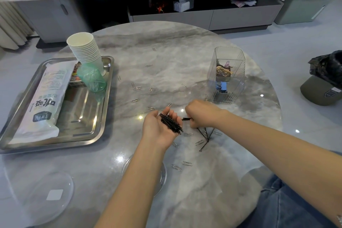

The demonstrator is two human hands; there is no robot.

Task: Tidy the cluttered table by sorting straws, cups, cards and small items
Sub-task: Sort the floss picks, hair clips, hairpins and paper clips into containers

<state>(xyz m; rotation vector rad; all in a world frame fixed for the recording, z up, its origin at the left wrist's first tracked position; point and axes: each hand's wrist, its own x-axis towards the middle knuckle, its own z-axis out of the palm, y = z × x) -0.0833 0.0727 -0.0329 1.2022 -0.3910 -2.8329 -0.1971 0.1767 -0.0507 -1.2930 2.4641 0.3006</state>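
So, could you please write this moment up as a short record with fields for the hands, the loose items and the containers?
left hand: palm up, cradling a bundle of black hairpins
right hand: pinching a few hairpins just above the table
loose hairpins: a few on the marble table under the right hand
paper clips: scattered across the table
clear organizer: upright, right of centre, small items inside
metal tray: at the left, holding the cup stack and a white packet
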